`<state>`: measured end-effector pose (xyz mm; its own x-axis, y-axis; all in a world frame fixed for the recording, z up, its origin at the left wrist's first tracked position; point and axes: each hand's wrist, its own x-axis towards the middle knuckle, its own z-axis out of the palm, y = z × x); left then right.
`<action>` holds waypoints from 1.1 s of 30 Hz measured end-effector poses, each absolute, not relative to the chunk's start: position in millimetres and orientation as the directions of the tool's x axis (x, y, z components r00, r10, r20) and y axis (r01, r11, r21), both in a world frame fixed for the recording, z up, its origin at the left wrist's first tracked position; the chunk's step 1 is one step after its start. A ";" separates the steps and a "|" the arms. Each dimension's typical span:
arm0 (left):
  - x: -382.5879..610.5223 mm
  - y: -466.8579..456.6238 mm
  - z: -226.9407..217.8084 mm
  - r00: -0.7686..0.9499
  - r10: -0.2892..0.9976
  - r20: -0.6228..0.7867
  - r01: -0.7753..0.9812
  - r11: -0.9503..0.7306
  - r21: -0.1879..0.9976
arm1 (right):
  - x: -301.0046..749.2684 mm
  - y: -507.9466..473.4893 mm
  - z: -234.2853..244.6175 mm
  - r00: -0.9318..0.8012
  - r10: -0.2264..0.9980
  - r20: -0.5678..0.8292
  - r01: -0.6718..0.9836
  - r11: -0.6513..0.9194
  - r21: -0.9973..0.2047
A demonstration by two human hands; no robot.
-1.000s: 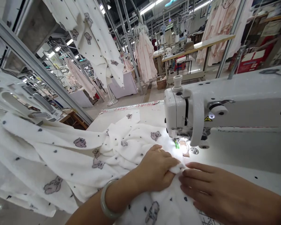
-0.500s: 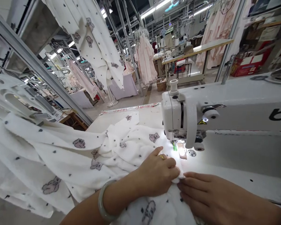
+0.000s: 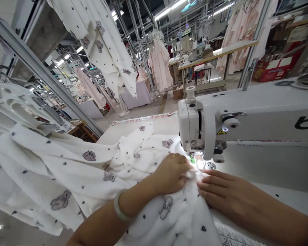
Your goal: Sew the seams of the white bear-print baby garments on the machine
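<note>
White plush fabric (image 3: pixel 133 177) with grey bears and dark specks lies bunched on the sewing machine bed. My left hand (image 3: pixel 173 172) is closed on its edge just in front of the presser foot, fingers curled. To its right, my right hand (image 3: pixel 220 189) has its straight fingers pressed together over the same edge; the thumb is hidden, and the fingertips hold the fabric beside the left hand. The white sewing machine (image 3: pixel 192 126) stands right behind both hands. Its lamp lights the needle area, where a green part (image 3: pixel 192 159) shows at the foot.
Fabric trails left to white hangers (image 3: pixel 20 106) by a slanted metal rail (image 3: pixel 48 71). More bear-print fabric (image 3: pixel 100 44) hangs overhead. Pink garments (image 3: pixel 160 65), a wooden-edged table (image 3: pixel 218 53) and a red box (image 3: pixel 272 70) stand farther back. A printed ruler strip (image 3: pixel 231 237) shows at bottom right.
Both hands have moved forward toward the presser foot with the fabric edge. My left hand's raised index finger has curled down. The ruler strip has come into view.
</note>
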<state>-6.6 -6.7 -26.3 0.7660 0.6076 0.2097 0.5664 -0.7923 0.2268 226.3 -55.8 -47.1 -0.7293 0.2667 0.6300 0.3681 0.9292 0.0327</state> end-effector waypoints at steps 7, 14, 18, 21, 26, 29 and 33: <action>-2.7 -3.1 -20.8 0.537 0.828 0.163 0.617 -0.517 0.594 | 230.6 -53.8 -52.5 -0.752 0.319 0.577 0.316 0.942 -0.110; -5.4 -10.1 -22.6 0.690 0.693 0.209 0.591 -0.706 0.390 | 232.8 -55.3 -55.2 -0.772 0.312 0.554 0.300 0.947 -0.115; -6.8 -19.0 -19.5 0.811 0.539 0.225 0.524 -0.842 0.128 | 234.4 -55.3 -56.5 -0.795 0.301 0.526 0.299 0.950 -0.092; -6.2 -26.1 -16.2 0.858 0.481 0.181 0.483 -0.875 0.033 | 234.4 -55.9 -54.1 -0.800 0.316 0.511 0.311 0.945 -0.098; -3.8 -33.3 -16.6 0.859 0.491 0.143 0.502 -0.863 -0.053 | 231.5 -58.0 -45.4 -0.790 0.343 0.508 0.331 0.936 -0.116; -2.0 -32.1 -18.3 0.848 0.515 0.127 0.529 -0.840 -0.123 | 230.7 -56.5 -46.3 -0.784 0.353 0.510 0.347 0.931 -0.111; -2.3 -26.3 -18.2 0.848 0.507 0.155 0.527 -0.839 -0.137 | 231.6 -52.0 -53.2 -0.769 0.351 0.534 0.353 0.930 -0.103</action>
